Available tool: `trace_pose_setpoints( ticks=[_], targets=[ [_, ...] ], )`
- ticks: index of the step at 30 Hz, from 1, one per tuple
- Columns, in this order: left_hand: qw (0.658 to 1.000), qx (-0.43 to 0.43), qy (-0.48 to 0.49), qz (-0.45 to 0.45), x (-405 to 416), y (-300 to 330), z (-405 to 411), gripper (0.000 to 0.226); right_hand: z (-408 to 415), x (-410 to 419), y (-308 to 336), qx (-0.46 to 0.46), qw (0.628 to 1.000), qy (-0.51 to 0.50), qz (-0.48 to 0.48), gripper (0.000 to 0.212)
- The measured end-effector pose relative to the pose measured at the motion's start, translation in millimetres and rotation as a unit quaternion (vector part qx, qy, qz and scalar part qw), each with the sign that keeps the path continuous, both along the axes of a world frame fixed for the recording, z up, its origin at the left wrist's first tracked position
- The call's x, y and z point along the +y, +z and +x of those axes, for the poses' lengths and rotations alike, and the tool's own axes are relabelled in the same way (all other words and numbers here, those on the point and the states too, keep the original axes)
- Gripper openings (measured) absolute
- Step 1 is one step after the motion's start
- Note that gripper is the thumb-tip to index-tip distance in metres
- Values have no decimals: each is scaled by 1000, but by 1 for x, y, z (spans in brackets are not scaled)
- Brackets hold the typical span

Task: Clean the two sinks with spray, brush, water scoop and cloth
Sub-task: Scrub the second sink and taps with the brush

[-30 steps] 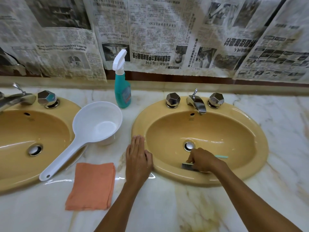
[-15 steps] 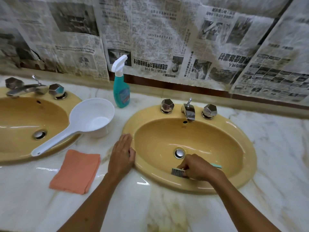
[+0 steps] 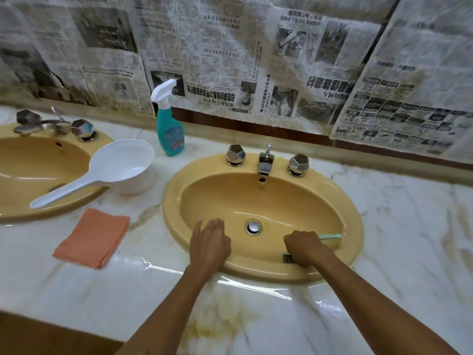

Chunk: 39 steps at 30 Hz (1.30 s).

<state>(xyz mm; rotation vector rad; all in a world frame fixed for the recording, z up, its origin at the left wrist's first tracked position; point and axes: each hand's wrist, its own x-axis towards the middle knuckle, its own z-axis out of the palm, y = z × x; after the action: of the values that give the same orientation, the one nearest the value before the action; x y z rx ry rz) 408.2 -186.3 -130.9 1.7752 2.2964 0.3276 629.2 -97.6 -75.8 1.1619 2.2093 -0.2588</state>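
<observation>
Two yellow sinks are set in a marble counter: the right sink (image 3: 353, 221) in front of me and the left sink (image 3: 15, 160) at the left edge. My right hand (image 3: 305, 248) grips a brush (image 3: 331, 236) with a teal handle, its dark bristles against the near inner wall of the right sink. Fingers straight, my left hand (image 3: 208, 243) rests flat on the near left rim of that sink. A white water scoop (image 3: 112, 167) lies between the sinks, its handle over the left sink. A teal spray bottle (image 3: 170, 131) stands behind it. An orange cloth (image 3: 93, 238) lies folded on the counter.
A chrome tap (image 3: 266, 161) with two faceted knobs stands at the back of the right sink, and a drain plug (image 3: 254, 226) sits in its bottom. Newspaper sheets (image 3: 230, 55) cover the wall behind. The marble counter (image 3: 414, 239) stretches to the right.
My left hand has slid from the counter beside the sink onto the sink's near rim. My right hand with the brush has moved right along the near wall. The view has shifted.
</observation>
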Motion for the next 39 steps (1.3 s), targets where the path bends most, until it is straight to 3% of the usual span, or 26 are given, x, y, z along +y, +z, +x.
trace_pose_setpoints(
  ticks=[5, 11, 15, 17, 20, 23, 25, 27, 29, 34, 39],
  targets=[
    [996, 7, 79, -35, 8, 7, 3, 38, 15, 20, 19, 70, 994, 19, -86, 35],
    [992, 62, 80, -75, 10, 4, 7, 38, 47, 29, 7, -60, 993, 102, 25, 22],
    [992, 62, 81, -74, 8, 5, 7, 39, 47, 46, 22, 2, 994, 42, -103, 33],
    [992, 58, 87, -72, 8, 7, 9, 46, 49, 51, 15, -23, 996, 45, -74, 34],
    [993, 46, 89, -69, 8, 7, 7, 37, 40, 38, -10, -38, 997, 63, 7, 25],
    [992, 40, 96, -66, 7, 9, 8, 43, 15, 32, -16, 27, 995, 40, -88, 32],
    [992, 32, 103, -67, 7, 10, 9, 52, 13, 43, -10, 10, 991, 46, -128, 32],
    [991, 31, 110, -65, 7, 9, 9, 51, 24, 52, -13, -30, 995, 63, -69, 16],
    [991, 39, 112, -64, 8, 10, 9, 46, 32, 51, -23, -39, 997, 62, 5, 25],
    [989, 53, 126, -55, 12, 5, 8, 29, 13, 52, -31, -11, 991, 42, -125, 38],
    [987, 55, 138, -59, 11, 10, 12, 29, 32, 60, -36, -44, 996, 63, 50, 31]
  ],
)
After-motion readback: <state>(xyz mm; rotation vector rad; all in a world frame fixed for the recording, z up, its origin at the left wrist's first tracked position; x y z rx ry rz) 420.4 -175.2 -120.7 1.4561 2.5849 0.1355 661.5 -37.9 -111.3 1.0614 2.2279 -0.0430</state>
